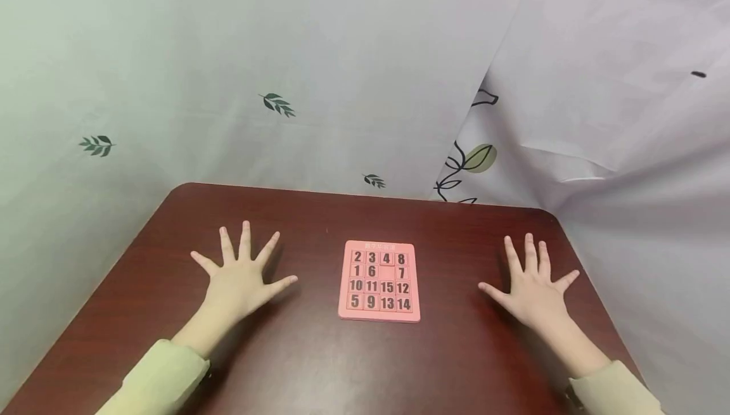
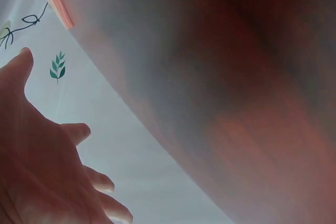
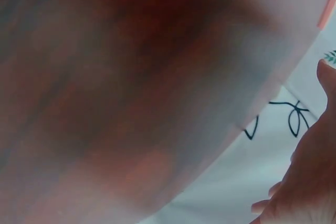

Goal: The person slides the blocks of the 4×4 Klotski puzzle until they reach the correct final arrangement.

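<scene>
A pink sliding number puzzle (image 1: 379, 280) lies flat on the dark red-brown table (image 1: 353, 364), between the two hands. Its numbered tiles sit in rows, and one gap shows in the second row, between 6 and 7. To the left of the puzzle, my left hand (image 1: 236, 282) is spread with straight fingers and holds nothing. My right hand (image 1: 536, 294) is likewise spread, over the table's right side, apart from the puzzle. At the upper edge of the left wrist view a sliver of the puzzle (image 2: 59, 1) appears; another sliver (image 3: 328, 9) is in the right wrist view.
Pale cloth (image 1: 353, 73) with leaf prints hangs behind the table and along its sides. On the right, the cloth is creased, with a fold running down to the table's back edge.
</scene>
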Available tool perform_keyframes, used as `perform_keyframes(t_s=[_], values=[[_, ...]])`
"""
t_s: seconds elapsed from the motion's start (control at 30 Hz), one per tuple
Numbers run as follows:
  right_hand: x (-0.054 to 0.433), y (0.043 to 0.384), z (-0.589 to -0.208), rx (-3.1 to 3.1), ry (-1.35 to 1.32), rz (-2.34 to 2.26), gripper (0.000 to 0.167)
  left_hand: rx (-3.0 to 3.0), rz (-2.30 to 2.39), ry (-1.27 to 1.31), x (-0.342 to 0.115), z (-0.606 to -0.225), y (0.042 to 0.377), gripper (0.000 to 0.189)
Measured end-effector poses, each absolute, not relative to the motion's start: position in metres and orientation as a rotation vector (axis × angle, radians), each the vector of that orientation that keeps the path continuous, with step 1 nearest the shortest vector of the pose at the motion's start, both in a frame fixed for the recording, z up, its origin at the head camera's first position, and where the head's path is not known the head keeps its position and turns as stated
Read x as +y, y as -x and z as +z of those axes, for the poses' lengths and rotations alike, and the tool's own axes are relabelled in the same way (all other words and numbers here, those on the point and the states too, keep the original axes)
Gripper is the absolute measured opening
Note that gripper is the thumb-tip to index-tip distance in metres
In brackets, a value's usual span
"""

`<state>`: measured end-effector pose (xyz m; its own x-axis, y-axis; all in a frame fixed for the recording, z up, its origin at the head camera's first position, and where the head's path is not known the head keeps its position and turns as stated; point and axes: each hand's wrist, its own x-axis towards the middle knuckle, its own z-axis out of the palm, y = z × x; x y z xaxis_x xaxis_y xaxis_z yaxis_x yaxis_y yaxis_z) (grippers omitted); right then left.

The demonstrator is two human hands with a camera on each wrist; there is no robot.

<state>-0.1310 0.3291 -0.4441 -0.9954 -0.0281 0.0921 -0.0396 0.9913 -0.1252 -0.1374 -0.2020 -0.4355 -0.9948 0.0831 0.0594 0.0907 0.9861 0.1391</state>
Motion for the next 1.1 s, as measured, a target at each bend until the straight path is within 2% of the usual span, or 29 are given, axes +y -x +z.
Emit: perform_keyframes(t_s=[0.63, 1.1], values=[[0.32, 0.136, -0.447, -3.034, -0.109, 0.181, 0.111, -3.081, -0.197, 0.212, -0.2, -0.444, 0.142, 0.102], [0.294, 0.148, -0.451, -3.056, -0.185, 0.139, 0.106, -2.996, -0.135, 0.416, -0.18, -0.459, 0.157, 0.102]])
